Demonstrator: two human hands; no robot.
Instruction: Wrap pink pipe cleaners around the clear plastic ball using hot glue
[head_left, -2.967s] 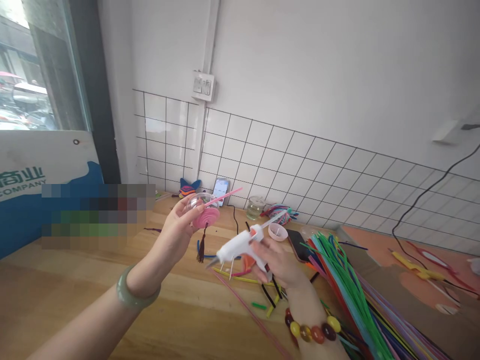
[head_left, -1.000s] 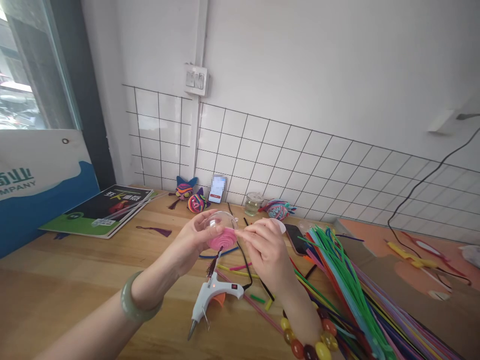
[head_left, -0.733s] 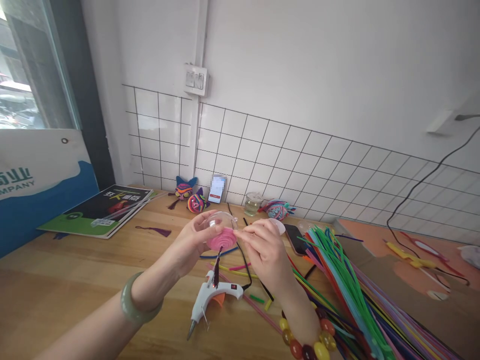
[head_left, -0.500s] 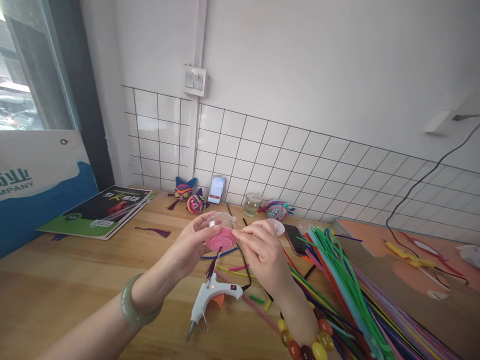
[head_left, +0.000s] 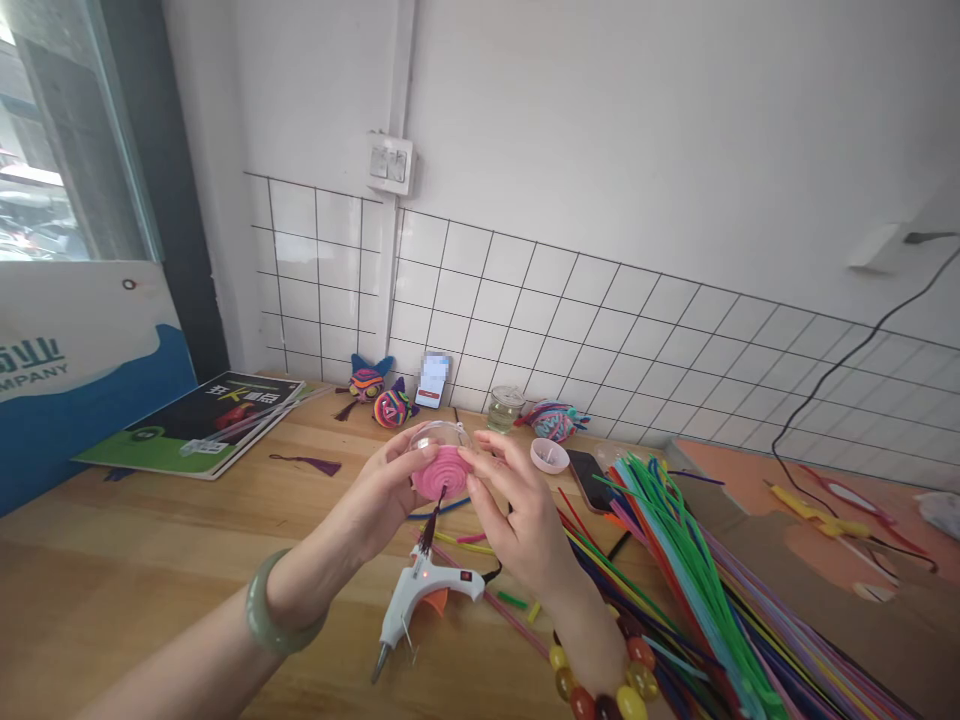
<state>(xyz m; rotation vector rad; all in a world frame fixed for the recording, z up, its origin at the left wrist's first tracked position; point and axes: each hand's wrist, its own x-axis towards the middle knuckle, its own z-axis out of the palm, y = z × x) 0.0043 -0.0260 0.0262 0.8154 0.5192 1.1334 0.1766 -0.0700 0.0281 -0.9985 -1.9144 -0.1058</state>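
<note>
My left hand (head_left: 382, 492) holds a clear plastic ball half-covered by a pink pipe-cleaner coil (head_left: 442, 467), with a dark red tassel (head_left: 430, 522) hanging from it. The fingers of my right hand (head_left: 517, 510) press on the coil's right side, pinched against it. Both hands hover above the wooden table (head_left: 135, 560). A white hot glue gun (head_left: 424, 598) lies on the table just below the hands, its nozzle pointing toward me.
A big bundle of coloured pipe cleaners (head_left: 697, 590) spreads at the right. Cut pieces lie near the glue gun. A phone (head_left: 589, 478), pink cap (head_left: 549, 455), glass jar (head_left: 504, 408), small woven figures (head_left: 379, 395) and a booklet (head_left: 202, 420) sit farther back by the tiled wall.
Three seconds ago my right hand held the glue gun; it now lies on the table. Since one second ago my right fingers have shifted closer onto the pink coil.
</note>
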